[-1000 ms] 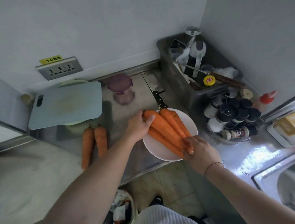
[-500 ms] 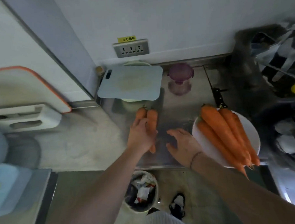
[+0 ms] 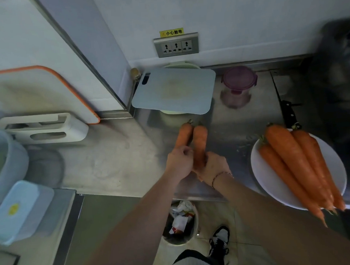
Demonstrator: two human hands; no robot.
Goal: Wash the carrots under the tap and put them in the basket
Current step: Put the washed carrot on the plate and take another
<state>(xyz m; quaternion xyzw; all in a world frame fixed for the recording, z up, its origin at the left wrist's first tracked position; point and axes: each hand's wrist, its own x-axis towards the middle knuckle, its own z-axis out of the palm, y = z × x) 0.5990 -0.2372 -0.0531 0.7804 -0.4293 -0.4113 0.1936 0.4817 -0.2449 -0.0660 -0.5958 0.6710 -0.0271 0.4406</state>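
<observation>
On the steel worktop [image 3: 115, 171], just in front of the cutting board [image 3: 173, 91], two carrots [image 3: 190, 139] lie side by side, touching along their length, stalk ends toward the board. Both hands meet at the carrots' near ends. The left hand [image 3: 178, 165] has its fingers [image 3: 184, 152] curled round the left carrot; the right hand [image 3: 212, 168], a thin bracelet at its wrist, wraps round the lower part of the right carrot, hiding its tip. Whether the carrots are lifted or lie on the steel cannot be told.

Right of the board and nearer the worktop's front edge, a white plate [image 3: 273, 194] carries a pile of carrots [image 3: 298, 171], tips pointing over the plate's near rim. A black-handled knife [image 3: 288, 115] lies just behind the plate. A purple-lidded jar [image 3: 238, 85] stands just right of the board. The board itself rests across a pale green bowl [image 3: 172, 113], whose rim shows at the board's front and back. On the wall above the board is a triple socket [image 3: 176, 46] with a yellow label over it. Well left of the board are a white rack [image 3: 43, 128] and a pale blue box [image 3: 21, 211]. Below the worktop's edge stands a bin [image 3: 180, 222] of rubbish, with a shoe [image 3: 220, 238] beside it.
</observation>
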